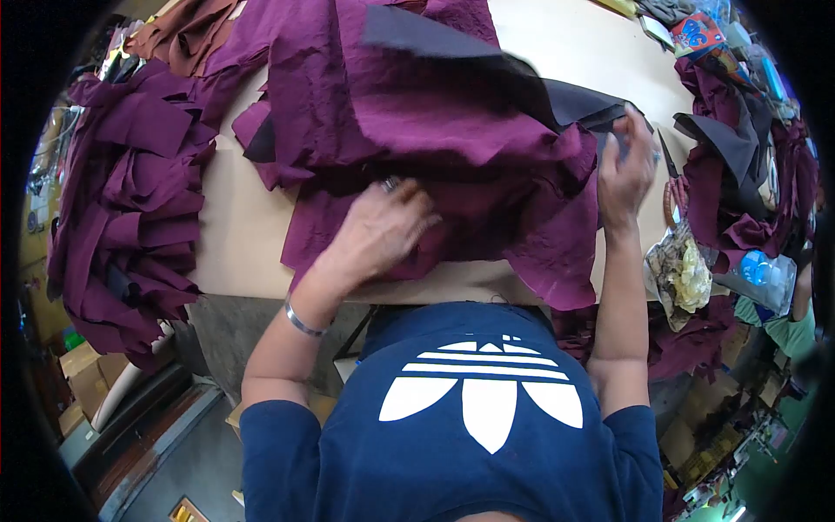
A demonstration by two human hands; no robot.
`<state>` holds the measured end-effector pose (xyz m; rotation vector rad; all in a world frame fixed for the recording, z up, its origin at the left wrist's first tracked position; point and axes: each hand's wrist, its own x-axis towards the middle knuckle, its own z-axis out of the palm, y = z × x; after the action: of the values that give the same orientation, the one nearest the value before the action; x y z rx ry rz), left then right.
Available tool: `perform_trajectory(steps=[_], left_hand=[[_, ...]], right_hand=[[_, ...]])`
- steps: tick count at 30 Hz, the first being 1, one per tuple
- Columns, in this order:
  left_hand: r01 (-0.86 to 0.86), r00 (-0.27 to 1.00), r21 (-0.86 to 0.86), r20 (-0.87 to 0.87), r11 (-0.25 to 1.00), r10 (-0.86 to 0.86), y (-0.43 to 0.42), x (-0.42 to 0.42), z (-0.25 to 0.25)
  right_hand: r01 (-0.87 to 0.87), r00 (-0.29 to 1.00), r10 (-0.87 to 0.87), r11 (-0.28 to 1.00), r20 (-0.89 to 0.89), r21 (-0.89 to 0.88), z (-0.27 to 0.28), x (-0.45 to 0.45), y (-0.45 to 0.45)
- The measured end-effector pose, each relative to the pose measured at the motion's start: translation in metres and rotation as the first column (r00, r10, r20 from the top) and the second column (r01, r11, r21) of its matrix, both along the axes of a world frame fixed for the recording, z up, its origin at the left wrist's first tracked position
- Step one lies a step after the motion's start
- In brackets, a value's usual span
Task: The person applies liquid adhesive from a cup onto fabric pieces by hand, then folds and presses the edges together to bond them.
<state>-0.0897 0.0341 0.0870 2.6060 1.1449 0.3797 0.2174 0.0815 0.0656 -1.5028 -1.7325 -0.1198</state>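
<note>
Here, our left hand [387, 226] over wrinkled purple cloth [452, 117], our right hand [626, 174] by smooth charcoal cloth [578, 103], either grip's closure unclear to us.

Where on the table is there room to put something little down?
Two bare patches: the tabletop between the left purple pile and the middle purple cloth, and beyond the dark cloth, upper right. Crowded: the right edge, with scissors and crumpled bag.

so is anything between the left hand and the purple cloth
Nothing visible: the left hand is right over the purple cloth, though blur hides whether it touches. The dark cloth is beyond, and the scissors sit off to the right.
</note>
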Motion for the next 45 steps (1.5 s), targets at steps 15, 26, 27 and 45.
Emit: perform_trajectory(steps=[15, 26, 27, 45], left_hand=[[-0.368, 0.929, 0.178, 0.113, 0.913, 0.353, 0.027, -0.050, -0.062], [-0.422, 0.881, 0.088, 0.275, 0.902, 0.386, 0.041, -0.039, -0.029], [-0.420, 0.867, 0.042, 0.312, 0.906, 0.387, 0.034, -0.033, -0.013], [-0.316, 0.894, 0.459, -0.149, 0.830, 0.423, -0.011, -0.117, 0.130]], right_hand=[[-0.277, 0.960, 0.222, 0.853, -0.172, -0.443, -0.037, -0.014, -0.063], [-0.299, 0.930, 0.356, 0.875, 0.087, -0.380, -0.035, -0.011, -0.060], [-0.293, 0.932, 0.354, 0.864, 0.081, -0.409, -0.032, -0.011, -0.058], [-0.408, 0.694, 0.424, 0.897, 0.582, -0.167, 0.109, -0.052, 0.005]])
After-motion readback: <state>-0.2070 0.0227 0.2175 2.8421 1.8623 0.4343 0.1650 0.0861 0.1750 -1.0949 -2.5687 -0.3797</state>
